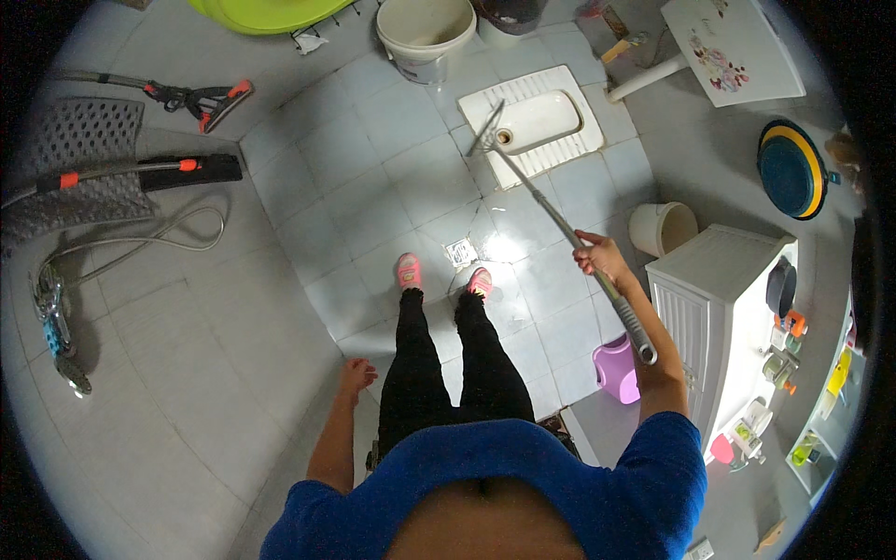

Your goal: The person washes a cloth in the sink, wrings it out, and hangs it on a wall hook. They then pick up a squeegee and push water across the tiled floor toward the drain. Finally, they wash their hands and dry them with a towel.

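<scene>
My right hand (pixel 600 257) grips the metal shaft of a long-handled tool (pixel 551 210), above its grey grip end. The tool's flat head (pixel 486 131) rests on the left edge of a white floor-level squat toilet (pixel 537 121). My left hand (pixel 356 376) hangs empty beside my left leg, fingers loosely apart. I stand on a tiled floor in pink slippers (pixel 408 271), next to a small square floor drain (pixel 461 252).
A cream bucket (pixel 425 33) stands behind the toilet. A small white bin (pixel 661 227) and a white cabinet (pixel 719 308) are at right, a purple scoop (pixel 616 367) below. Two mops (pixel 201 98) and a shower hose (pixel 140 238) lie at left.
</scene>
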Demonstrator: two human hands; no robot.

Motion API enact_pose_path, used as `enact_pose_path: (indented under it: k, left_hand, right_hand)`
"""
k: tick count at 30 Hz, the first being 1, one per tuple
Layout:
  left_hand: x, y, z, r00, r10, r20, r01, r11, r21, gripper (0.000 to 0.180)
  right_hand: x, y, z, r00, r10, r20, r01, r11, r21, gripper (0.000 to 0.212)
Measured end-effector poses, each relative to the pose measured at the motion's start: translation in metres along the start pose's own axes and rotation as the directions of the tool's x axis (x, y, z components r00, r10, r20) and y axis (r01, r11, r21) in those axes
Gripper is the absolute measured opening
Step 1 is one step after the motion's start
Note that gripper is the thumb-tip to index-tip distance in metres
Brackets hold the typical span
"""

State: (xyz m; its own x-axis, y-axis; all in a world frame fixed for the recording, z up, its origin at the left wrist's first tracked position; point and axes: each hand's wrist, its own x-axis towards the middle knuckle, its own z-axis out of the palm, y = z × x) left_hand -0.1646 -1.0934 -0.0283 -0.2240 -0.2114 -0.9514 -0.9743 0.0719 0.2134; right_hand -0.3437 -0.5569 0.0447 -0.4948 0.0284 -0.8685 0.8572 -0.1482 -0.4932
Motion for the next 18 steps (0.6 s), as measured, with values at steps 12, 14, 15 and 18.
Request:
enact_pose_path:
  k: [12,14,15,18]
  left_hand:
    - [-0.039,-0.020,0.046,1.000,0.000,0.019,0.002,0.993,-0.118,0.026]
    - [-0.049,-0.020,0.051,0.999,-0.010,-0.039,0.005,0.993,-0.120,0.027]
    - [-0.052,-0.026,0.049,0.999,-0.018,-0.035,0.013,0.991,-0.130,0.026]
    - [-0.051,-0.045,0.045,0.997,-0.060,-0.053,0.052,0.987,-0.154,0.024]
  right_hand:
    - [0.074,0.082,0.168,0.870,-0.004,0.493,0.309,0.784,-0.539,0.043]
    - [0.093,0.090,0.168,0.874,0.070,0.480,0.220,0.825,-0.521,0.043]
    - [0.094,0.079,0.157,0.875,0.126,0.467,0.216,0.761,-0.611,0.053]
    - [0.074,0.026,0.094,0.889,0.196,0.413,0.064,0.841,-0.537,0.049]
